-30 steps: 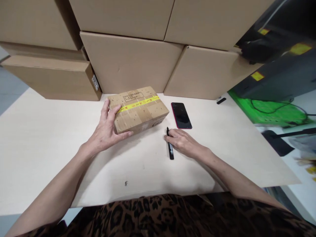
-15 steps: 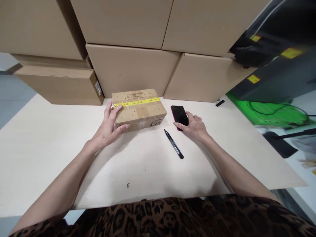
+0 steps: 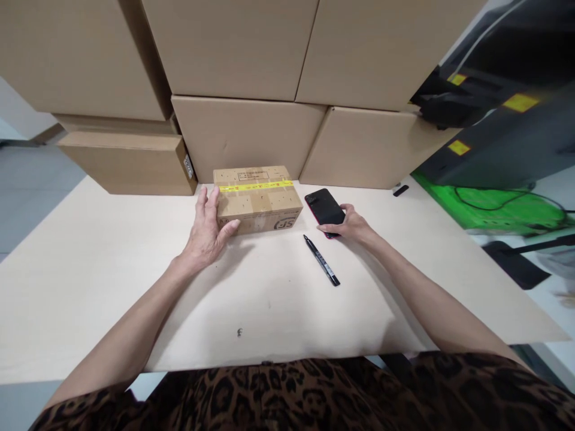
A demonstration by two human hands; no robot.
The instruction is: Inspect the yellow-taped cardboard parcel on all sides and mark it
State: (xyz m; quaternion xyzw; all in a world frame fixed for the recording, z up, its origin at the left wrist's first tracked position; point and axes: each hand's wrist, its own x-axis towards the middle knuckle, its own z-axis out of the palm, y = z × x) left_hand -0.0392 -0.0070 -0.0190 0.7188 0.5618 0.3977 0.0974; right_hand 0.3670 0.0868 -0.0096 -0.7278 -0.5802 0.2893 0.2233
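Note:
A small brown cardboard box [image 3: 260, 200] with yellow tape across its top lies on the white table. My left hand [image 3: 209, 230] is at its left end, fingers stretched out and apart, the thumb by the front lower corner. To the right of the box, my right hand [image 3: 348, 224] grips the near end of a black smartphone [image 3: 322, 205] with a reddish edge, thumb on the left side and fingers on the right. The phone lies screen up, at or just above the tabletop. A black marker pen [image 3: 321, 260] rests on the table nearer to me, touched by neither hand.
Large cardboard boxes [image 3: 249, 134] stand stacked along the back of the table [image 3: 278, 317]. A flatter carton [image 3: 135, 164] is at the back left. On the right are a small black object [image 3: 401, 190], a green surface [image 3: 489, 209] with a cable, and dark grey equipment [image 3: 494, 131].
My left fingers have slipped from the box's top edge to its left side. The phone has turned a little, its far end swinging left, with my right hand still on it. The view has shifted slightly.

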